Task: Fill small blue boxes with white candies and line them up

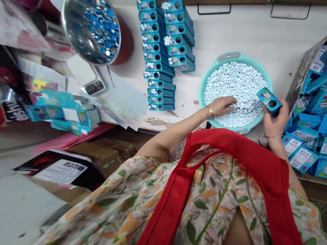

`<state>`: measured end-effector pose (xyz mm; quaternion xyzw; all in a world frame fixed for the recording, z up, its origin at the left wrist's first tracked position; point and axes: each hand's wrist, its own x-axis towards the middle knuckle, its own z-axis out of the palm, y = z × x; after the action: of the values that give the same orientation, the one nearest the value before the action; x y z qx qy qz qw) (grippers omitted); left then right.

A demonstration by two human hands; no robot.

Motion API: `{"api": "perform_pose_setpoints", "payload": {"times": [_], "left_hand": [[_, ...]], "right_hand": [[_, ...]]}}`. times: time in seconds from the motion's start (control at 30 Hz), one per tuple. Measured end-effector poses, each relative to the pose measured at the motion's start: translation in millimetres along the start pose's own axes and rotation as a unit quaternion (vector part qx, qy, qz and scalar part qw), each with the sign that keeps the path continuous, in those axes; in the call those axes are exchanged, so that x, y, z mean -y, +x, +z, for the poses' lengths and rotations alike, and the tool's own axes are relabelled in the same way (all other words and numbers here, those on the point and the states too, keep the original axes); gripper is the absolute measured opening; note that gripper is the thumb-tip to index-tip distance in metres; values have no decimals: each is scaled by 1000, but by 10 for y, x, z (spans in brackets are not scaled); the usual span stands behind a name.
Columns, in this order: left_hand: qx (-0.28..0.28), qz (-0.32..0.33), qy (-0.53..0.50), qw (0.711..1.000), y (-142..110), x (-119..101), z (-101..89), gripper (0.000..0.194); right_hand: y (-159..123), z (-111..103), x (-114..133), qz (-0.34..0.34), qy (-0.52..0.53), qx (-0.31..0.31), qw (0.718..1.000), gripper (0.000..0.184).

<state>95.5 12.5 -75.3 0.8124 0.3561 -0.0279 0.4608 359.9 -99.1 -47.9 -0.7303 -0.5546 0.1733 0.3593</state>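
Fingers (284, 107) on right hand (275, 123) grip one box (267, 98); left hand (220, 105) lies in one bowl (203, 83), grip unclear.

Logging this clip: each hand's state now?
Left hand: curled at the pellets; whether holding any can't be told.
Right hand: closed around a blue box.

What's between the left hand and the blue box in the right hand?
In the head view, only pale pellets in the turquoise basin show between the left hand and the blue box held by the right hand.
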Motion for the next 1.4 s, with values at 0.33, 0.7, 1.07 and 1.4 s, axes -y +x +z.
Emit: {"api": "perform_pose_setpoints", "payload": {"times": [0.33, 0.7, 1.07, 1.4], "left_hand": [[-20, 66, 167, 984, -581, -689, -1022, 30], [-19, -1, 299, 954, -609, -1626, -1108, 31], [40, -134, 241, 960, -78, -162, -367, 26], [27, -34, 50, 998, -90, -239, -99, 32]], "right_hand": [[-72, 328, 40, -90, 4, 80, 993, 47], [-89, 405, 161, -77, 31, 94, 992, 42], [-10, 151, 8, -27, 37, 7, 999, 52], [9, 49, -68, 0, 34, -8, 999, 58]]}}
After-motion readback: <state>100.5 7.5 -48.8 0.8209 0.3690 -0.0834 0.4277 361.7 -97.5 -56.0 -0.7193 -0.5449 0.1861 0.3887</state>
